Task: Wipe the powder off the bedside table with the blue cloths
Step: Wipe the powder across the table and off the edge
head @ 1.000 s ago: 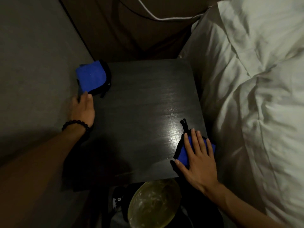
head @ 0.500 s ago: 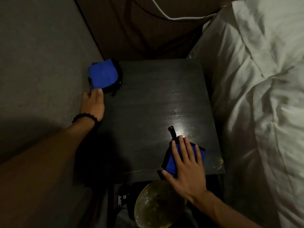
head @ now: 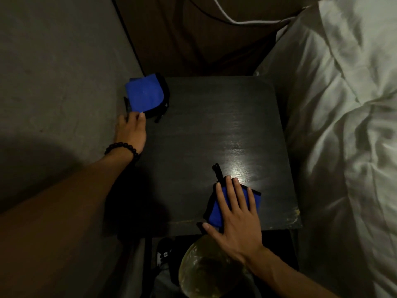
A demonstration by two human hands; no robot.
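The right hand (head: 236, 220) is pressing flat, fingers straight, on one blue cloth (head: 214, 211) at the dark wooden worktop's (head: 204, 136) near edge; the left hand (head: 131, 132) is touching another blue cloth (head: 144, 94) at the far-left corner. Risk: powder falling off.

Near blue cloth (head: 217, 211): mostly lying under right hand (head: 236, 220); only left strip, far-right corner and black loop showing.
Far blue cloth (head: 144, 94): near edge hiding under left hand (head: 131, 132) fingertips; whether fingers are curling round it, can't tell.
Desk (head: 214, 136): front-left corner sinking in shadow; powder too faint to make out.
Round dish (head: 206, 267) below desk: cut by bottom edge, partly behind right wrist, contents blurry.
Bedding (head: 343, 125): running off right and top edges.
White cable (head: 236, 21): leaving top edge.
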